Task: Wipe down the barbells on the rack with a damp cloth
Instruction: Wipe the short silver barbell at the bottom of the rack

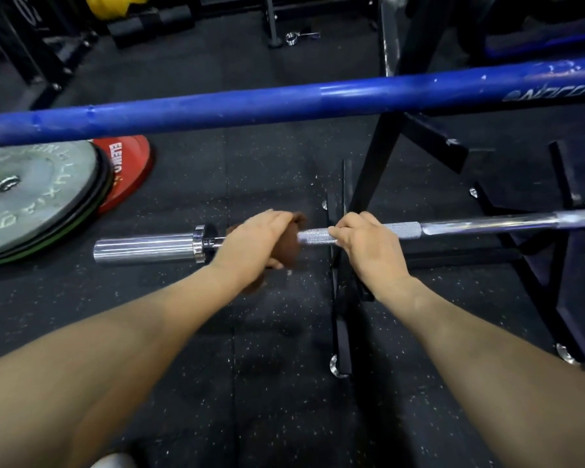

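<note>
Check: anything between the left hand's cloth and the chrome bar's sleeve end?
Nothing visible. The left hand holds the brown cloth around the chrome barbell beside the collar. Beyond it the sleeve is bare. The right hand grips the other way.

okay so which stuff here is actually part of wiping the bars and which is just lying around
In the job: brown cloth in left hand; silver barbell gripped by right hand; blue barbell; rack.

Lying about: grey plate, red plate, spring collar.
</note>
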Tool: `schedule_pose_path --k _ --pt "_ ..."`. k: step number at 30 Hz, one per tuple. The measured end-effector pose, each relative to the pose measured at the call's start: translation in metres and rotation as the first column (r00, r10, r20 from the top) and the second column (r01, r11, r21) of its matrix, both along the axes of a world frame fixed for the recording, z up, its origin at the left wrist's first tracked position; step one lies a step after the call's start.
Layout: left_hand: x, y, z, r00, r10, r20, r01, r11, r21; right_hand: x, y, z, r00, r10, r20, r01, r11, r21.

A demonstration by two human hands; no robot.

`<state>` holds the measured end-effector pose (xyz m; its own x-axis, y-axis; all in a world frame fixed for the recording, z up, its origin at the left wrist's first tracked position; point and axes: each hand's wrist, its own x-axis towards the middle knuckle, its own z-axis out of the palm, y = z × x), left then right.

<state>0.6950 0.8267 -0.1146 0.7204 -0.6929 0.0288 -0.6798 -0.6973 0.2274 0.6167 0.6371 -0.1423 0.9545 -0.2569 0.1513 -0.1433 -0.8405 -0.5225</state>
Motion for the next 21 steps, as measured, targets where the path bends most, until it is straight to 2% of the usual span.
schedule_pose_path --k 4,7,11,14,18,21 --pt "0.007 0.038 0.004 0.995 0.099 -0.004 -0.099 0.992 0.073 0.001 -0.003 -0.001 0.998 0.055 -0.033 -0.059 0.991 -0.122" --pt "0.000 0.015 0.004 0.997 0.082 0.000 -0.082 0.996 0.018 0.007 -0.004 -0.008 1.000 -0.014 -0.014 0.014 1.000 -0.003" --pt "-0.008 -0.034 0.001 0.998 -0.014 0.065 0.012 1.000 0.025 0.013 -0.006 -0.013 1.000 -0.013 -0.005 0.013 0.999 -0.047" --pt "-0.004 -0.022 0.000 0.999 -0.032 0.032 0.032 0.999 0.018 0.011 -0.005 -0.011 0.997 -0.045 -0.055 0.047 0.998 0.037" --pt "0.007 0.032 0.002 0.998 0.057 0.004 -0.058 0.997 0.047 0.013 -0.004 -0.012 0.997 -0.047 -0.063 0.054 0.993 0.102" --pt "0.003 0.031 0.007 0.993 0.119 -0.004 -0.119 0.991 0.058 0.014 -0.004 -0.016 0.995 -0.086 -0.053 0.091 0.990 0.110"
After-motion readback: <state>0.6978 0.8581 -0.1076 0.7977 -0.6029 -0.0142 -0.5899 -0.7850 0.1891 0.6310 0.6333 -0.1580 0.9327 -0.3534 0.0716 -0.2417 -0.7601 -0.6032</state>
